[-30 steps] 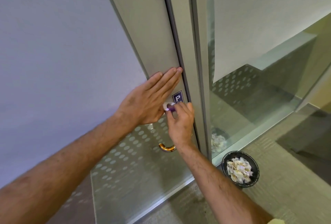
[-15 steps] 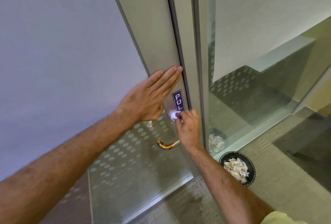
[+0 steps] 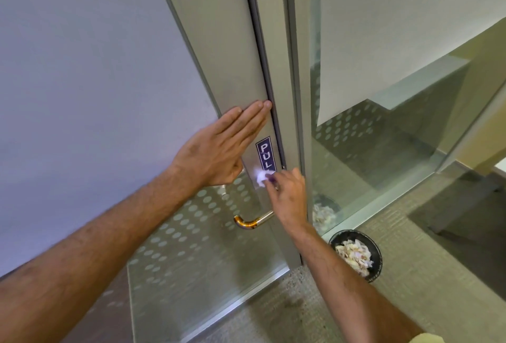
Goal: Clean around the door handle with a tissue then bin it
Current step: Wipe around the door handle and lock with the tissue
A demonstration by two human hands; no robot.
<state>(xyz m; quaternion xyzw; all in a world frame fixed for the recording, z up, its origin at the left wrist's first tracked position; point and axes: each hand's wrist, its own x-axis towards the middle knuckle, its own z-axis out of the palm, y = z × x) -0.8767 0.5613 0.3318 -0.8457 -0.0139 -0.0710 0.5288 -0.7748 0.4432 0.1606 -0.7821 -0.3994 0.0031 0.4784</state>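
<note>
A small white tissue (image 3: 260,177) is pinched in my right hand (image 3: 287,194) and pressed on the grey door frame (image 3: 232,55), over the bottom of the blue PULL sticker (image 3: 265,154). My left hand (image 3: 219,151) lies flat on the frame just left of the sticker, fingers straight and together, holding nothing. The curved metal door handle (image 3: 252,222) juts out below both hands. A round black bin (image 3: 356,255) holding crumpled tissues stands on the floor at the lower right, right of my right forearm.
The door has dotted frosted glass (image 3: 191,233) below the handle. A fixed glass panel (image 3: 383,151) is right of the door post and reflects the bin. Carpet (image 3: 438,288) covers the floor around the bin.
My right hand has slid the tissue down the frame from the top of the sticker to its bottom end. My left hand stays flat on the frame.
</note>
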